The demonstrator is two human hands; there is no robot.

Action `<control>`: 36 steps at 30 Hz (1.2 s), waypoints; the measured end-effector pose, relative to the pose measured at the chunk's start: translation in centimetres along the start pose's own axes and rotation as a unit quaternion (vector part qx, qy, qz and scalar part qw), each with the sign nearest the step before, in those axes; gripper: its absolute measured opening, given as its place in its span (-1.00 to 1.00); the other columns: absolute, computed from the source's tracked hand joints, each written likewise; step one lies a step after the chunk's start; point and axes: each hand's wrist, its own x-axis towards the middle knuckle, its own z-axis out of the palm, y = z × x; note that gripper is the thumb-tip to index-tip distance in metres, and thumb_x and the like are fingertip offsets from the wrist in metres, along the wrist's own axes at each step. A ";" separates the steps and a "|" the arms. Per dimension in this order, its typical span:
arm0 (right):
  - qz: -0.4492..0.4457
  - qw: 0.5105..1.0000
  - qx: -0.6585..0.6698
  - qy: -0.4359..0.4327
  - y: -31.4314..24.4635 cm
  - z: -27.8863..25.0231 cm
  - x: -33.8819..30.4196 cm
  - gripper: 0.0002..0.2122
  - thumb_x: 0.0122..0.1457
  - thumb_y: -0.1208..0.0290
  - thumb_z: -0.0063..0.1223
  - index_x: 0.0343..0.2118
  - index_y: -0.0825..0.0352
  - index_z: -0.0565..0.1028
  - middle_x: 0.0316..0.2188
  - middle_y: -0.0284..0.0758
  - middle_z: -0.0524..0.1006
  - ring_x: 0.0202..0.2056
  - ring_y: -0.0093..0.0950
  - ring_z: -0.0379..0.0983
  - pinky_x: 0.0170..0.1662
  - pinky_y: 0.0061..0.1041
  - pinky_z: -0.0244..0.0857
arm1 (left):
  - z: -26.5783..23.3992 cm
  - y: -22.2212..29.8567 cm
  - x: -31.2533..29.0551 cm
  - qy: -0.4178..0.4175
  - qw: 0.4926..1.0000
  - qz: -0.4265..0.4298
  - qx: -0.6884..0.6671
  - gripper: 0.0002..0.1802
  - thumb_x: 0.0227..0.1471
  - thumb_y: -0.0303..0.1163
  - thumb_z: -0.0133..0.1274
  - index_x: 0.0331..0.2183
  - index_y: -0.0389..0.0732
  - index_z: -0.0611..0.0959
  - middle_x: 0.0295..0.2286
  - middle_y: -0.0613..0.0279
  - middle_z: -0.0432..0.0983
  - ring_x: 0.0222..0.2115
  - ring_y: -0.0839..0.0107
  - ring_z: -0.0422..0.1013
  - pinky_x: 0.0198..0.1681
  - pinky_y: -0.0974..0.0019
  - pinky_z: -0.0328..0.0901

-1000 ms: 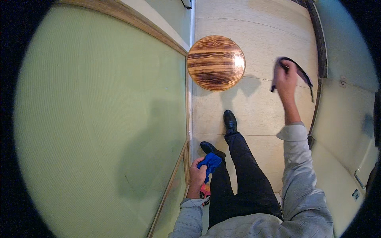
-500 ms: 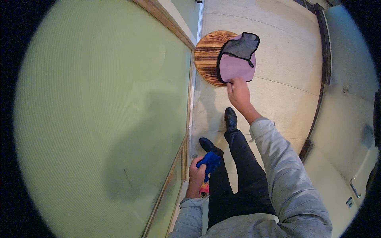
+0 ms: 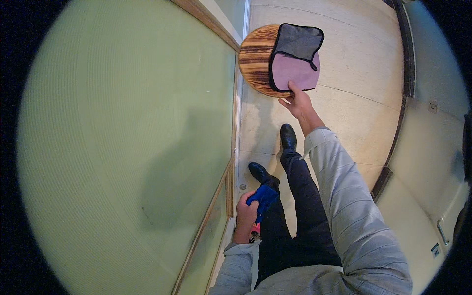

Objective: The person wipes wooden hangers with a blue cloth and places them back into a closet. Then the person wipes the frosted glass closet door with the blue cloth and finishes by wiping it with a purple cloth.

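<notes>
A mauve cloth [image 3: 296, 72] with black edging lies on a round wood-grain stool top [image 3: 257, 58]. Its far part is a dark grey mesh-like flap [image 3: 301, 41], with a small black loop at one corner. My right hand [image 3: 298, 102] is at the cloth's near edge, thumb over the mauve side and fingers spread below the stool's rim; it appears to be open, touching the cloth without a clear grip. Low on the left, my left hand [image 3: 247, 210] is closed around a crumpled blue cloth [image 3: 266, 197], held above my left leg.
A pale green ribbed panel [image 3: 123, 123] with a wooden frame stands close on my left. Pale floor tiles [image 3: 359, 105] lie ahead. Along the right runs a pale door [image 3: 418, 216] with a metal handle [image 3: 443, 232]. Something pink [image 3: 256, 229] shows beneath my left wrist.
The grey mesh flap, raised and bunched before, now lies flatter and squarer on the stool. My right hand's thumb and fingers have spread. The left hand keeps the blue cloth.
</notes>
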 end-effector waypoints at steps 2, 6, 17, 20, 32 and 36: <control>-0.004 1.000 -0.004 -0.009 -0.4 -0.3 -0.3 -0.63 0.23 0.26 0.20 0.01 0.31 0.42 -0.06 -0.26 0.51 -0.05 -0.29 0.46 0.01 -0.01 0.44 | -0.8 0.2 0.1 0.002 1.000 -0.002 -0.010 -0.59 -0.05 -0.56 0.04 -0.07 -0.32 0.61 -0.25 0.14 0.59 -0.27 0.41 0.50 -0.15 0.38 0.41; -0.007 0.999 -0.038 -0.026 -1.7 -2.0 -0.5 -0.56 0.25 0.24 0.17 0.09 0.34 0.36 -0.04 -0.24 0.51 -0.06 -0.26 0.50 0.01 0.00 0.49 | -1.4 0.6 1.7 -0.006 1.000 0.007 -0.022 -0.60 -0.04 -0.57 0.02 -0.08 -0.32 0.60 -0.26 0.17 0.58 -0.28 0.43 0.49 -0.17 0.38 0.41; -0.003 0.995 -0.099 -0.008 -2.9 -10.9 -2.4 -0.44 0.24 0.18 0.19 0.20 0.30 0.26 0.00 -0.22 0.53 -0.02 -0.27 0.52 0.01 -0.06 0.48 | -1.8 2.9 7.3 -0.034 0.999 0.019 -0.010 -0.58 -0.03 -0.51 0.04 -0.07 -0.32 0.61 -0.27 0.19 0.57 -0.33 0.46 0.47 -0.21 0.39 0.39; 0.010 0.996 -0.093 0.009 -2.6 -13.9 -2.3 -0.49 0.26 0.18 0.16 0.19 0.27 0.28 0.01 -0.25 0.52 -0.02 -0.27 0.51 0.02 -0.06 0.48 | -1.5 3.7 8.8 -0.034 0.999 0.013 0.009 -0.58 -0.03 -0.52 0.04 -0.07 -0.32 0.61 -0.24 0.16 0.58 -0.30 0.43 0.48 -0.17 0.38 0.39; 0.047 0.996 -0.033 0.065 -0.4 -18.3 -0.8 -0.64 0.32 0.20 0.09 0.06 0.29 0.41 -0.09 -0.28 0.56 -0.06 -0.29 0.51 0.02 -0.13 0.47 | -0.5 7.8 16.9 -0.074 0.997 -0.012 0.028 -0.58 -0.02 -0.53 0.03 -0.05 -0.32 0.59 -0.24 0.14 0.57 -0.28 0.43 0.48 -0.15 0.39 0.38; 0.058 0.993 -0.014 0.102 0.5 -18.5 -0.7 -0.70 0.32 0.22 0.07 -0.01 0.28 0.46 -0.14 -0.31 0.58 -0.07 -0.32 0.52 0.03 -0.13 0.45 | -0.5 8.4 18.8 -0.075 0.996 -0.008 0.041 -0.58 -0.03 -0.53 0.03 -0.06 -0.30 0.61 -0.24 0.14 0.58 -0.30 0.43 0.47 -0.18 0.38 0.38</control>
